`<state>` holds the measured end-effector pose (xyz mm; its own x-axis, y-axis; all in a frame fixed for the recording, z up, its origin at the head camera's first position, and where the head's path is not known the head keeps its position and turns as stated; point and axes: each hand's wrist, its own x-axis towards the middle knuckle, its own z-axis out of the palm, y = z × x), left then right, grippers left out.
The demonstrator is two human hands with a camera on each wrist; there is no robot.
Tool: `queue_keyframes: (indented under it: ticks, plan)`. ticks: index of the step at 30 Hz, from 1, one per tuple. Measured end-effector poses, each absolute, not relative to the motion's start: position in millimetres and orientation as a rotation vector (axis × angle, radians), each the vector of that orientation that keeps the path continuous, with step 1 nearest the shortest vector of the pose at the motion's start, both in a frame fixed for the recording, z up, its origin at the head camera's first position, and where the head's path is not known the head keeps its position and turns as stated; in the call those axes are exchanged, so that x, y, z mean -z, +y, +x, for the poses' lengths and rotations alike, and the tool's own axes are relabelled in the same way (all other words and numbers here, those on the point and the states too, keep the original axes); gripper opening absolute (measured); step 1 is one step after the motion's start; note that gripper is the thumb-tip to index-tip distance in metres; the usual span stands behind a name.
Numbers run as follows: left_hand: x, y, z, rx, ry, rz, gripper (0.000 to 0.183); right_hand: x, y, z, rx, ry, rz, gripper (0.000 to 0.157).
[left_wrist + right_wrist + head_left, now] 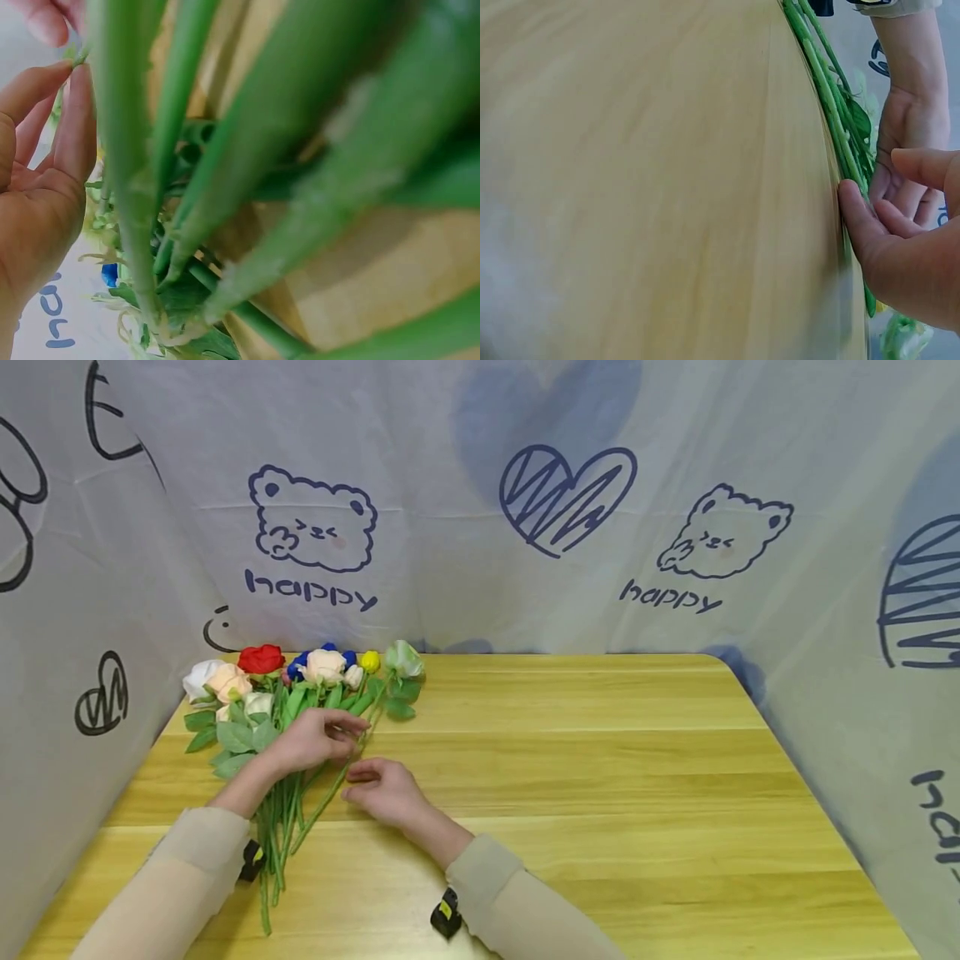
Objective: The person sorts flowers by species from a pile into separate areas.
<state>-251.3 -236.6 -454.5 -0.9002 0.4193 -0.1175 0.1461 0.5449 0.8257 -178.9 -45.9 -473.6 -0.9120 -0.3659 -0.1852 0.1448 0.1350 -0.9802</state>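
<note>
Wooden tabletop point(600, 760), pale-green rose point(405, 660), stem point(321, 810) pinched in left hand point(318, 739), right hand point(390, 792) loose.

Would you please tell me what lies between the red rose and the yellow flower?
In the head view, mainly blue flowers, a pale peach rose and a small cream bloom lie between the red rose and the yellow flower.

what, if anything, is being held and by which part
The left hand pinches the pale green rose partway up its stem; whether the right hand holds it too cannot be told.
</note>
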Motion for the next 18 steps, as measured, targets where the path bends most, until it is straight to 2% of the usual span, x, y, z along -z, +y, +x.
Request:
queue_keyframes:
  ticks: [18]
  plan:
    - [438.6, -225.0, -248.6, -1.566, 2.498, 0.272, 0.046, 476.4, -54.9, -184.5, 2.215, 1.690, 0.016, 0.032]
